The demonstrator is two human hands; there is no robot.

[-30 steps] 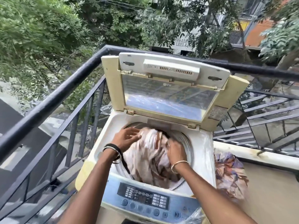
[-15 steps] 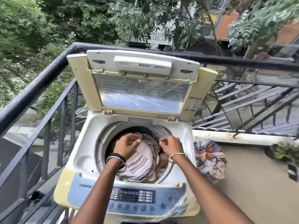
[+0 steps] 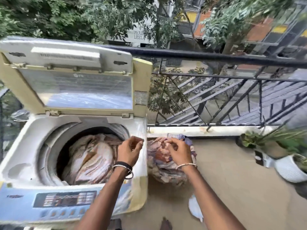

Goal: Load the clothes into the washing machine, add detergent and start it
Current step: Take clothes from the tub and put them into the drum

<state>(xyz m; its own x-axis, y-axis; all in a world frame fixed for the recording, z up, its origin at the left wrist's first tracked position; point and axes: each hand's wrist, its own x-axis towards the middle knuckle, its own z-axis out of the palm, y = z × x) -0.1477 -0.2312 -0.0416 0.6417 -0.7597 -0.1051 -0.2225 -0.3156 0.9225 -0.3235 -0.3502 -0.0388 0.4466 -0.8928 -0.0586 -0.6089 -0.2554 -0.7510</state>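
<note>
A top-loading washing machine [image 3: 23, 146] stands at the left with its lid [image 3: 78, 80] raised. Striped pale and brown cloth [image 3: 89, 160] fills its drum. A pile of patterned clothes [image 3: 159, 170] lies on the floor against the machine's right side. My left hand [image 3: 129, 150] hovers over the machine's right rim, fingers loosely apart and holding nothing. Just above the pile, my right hand [image 3: 179, 151] has its fingers spread and is empty. The control panel [image 3: 64, 199] runs along the machine's front edge.
A dark metal railing [image 3: 216, 57] borders the balcony behind and to the left. Potted plants [image 3: 282, 155] stand on the floor at the right. A low white ledge [image 3: 207, 130] runs under the railing. A white scrap [image 3: 195, 208] lies on the floor near my right arm.
Both hands have let go of the striped cloth in the drum and moved right. The right hand is now over the floor pile. The view has swung to the right.
</note>
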